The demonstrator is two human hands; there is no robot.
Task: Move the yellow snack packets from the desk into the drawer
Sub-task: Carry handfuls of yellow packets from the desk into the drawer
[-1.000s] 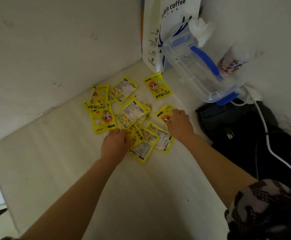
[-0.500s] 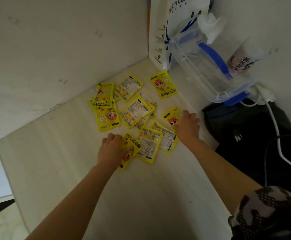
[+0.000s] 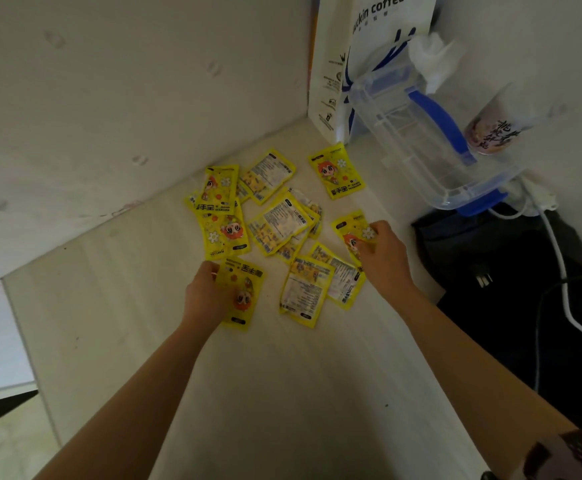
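Head view | left hand (image 3: 203, 296) fingers pinch near packet (image 3: 244, 293) | right hand (image 3: 383, 254) fingers curl onto right packet (image 3: 351, 227)

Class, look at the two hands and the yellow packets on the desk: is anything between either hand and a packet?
Nothing visible is. The left hand already grips a packet; the right hand touches another. No drawer is in view.
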